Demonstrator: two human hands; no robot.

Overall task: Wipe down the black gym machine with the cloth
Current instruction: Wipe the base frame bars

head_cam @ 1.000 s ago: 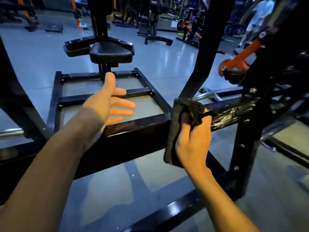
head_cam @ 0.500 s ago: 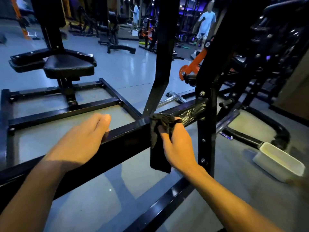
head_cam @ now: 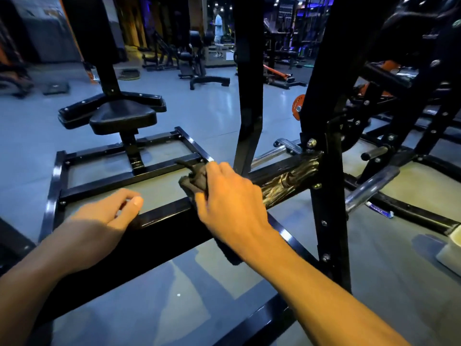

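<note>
Two hands on a black bar (head_cam: 159, 218): right hand (head_cam: 232, 196) grips cloth (head_cam: 193, 181), left hand (head_cam: 99, 221) rests, fingers loosely curled. Bunched cloth could slip off.

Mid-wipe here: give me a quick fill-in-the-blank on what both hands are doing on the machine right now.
1. The right hand presses a dark ____ onto the black crossbar.
2. The left hand rests on the same bar and holds ____.
3. The padded seat stands beyond the bar, on the person's ____ side.

Missing words: cloth; nothing; left
</note>
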